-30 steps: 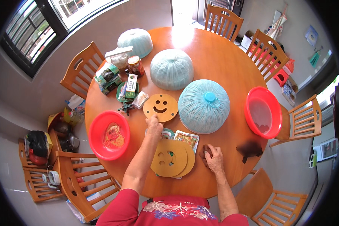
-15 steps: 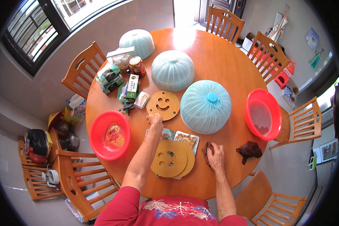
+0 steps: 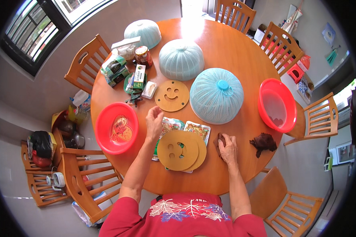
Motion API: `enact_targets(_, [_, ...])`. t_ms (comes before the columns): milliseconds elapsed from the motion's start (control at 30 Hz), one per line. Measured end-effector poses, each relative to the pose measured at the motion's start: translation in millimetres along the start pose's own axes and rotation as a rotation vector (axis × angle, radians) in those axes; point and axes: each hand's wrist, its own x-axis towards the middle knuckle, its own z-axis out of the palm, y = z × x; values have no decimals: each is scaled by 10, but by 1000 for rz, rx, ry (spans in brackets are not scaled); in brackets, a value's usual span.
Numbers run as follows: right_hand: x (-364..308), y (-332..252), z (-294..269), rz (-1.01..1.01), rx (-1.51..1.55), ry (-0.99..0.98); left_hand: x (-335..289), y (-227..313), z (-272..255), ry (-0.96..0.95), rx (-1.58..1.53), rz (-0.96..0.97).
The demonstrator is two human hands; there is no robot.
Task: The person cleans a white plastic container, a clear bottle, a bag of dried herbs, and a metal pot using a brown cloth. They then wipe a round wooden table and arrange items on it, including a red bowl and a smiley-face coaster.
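My left hand (image 3: 154, 120) hovers just below a round yellow-brown trivet with a smiley-face cutout (image 3: 171, 106). Its fingers are curled together, and whatever they may hold is hidden. On the right, my right hand (image 3: 228, 148) presses a brown cloth (image 3: 217, 143) to the table, fingers bent over it. Between my forearms lies a stack of similar round smiley trivets (image 3: 176, 160), the top one offset from the one beneath. Partly under the stack are colourful printed mats or packets (image 3: 199, 128).
Three light-blue mesh food covers (image 3: 216, 96) stand on the round wooden table (image 3: 241, 166). Red basins (image 3: 103, 136) sit left and right (image 3: 290, 104). A crumpled dark-brown cloth (image 3: 264, 144) lies right. Jars, boxes and packets (image 3: 139, 75) crowd the far left. Wooden chairs (image 3: 91, 177) surround the table.
My left hand has drawn back from the edge of the single smiley trivet, slightly left and nearer me. My right hand stays on the brown cloth. The whole view has shifted a little.
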Motion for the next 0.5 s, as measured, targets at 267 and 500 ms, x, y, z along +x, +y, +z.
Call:
enact_targets(267, [-5, 260, 148, 89, 274, 163, -1274, 243, -335, -151, 928, 158])
enact_targets(500, [-474, -1025, 311, -338, 16, 12, -1401, 51, -472, -28, 831, 28])
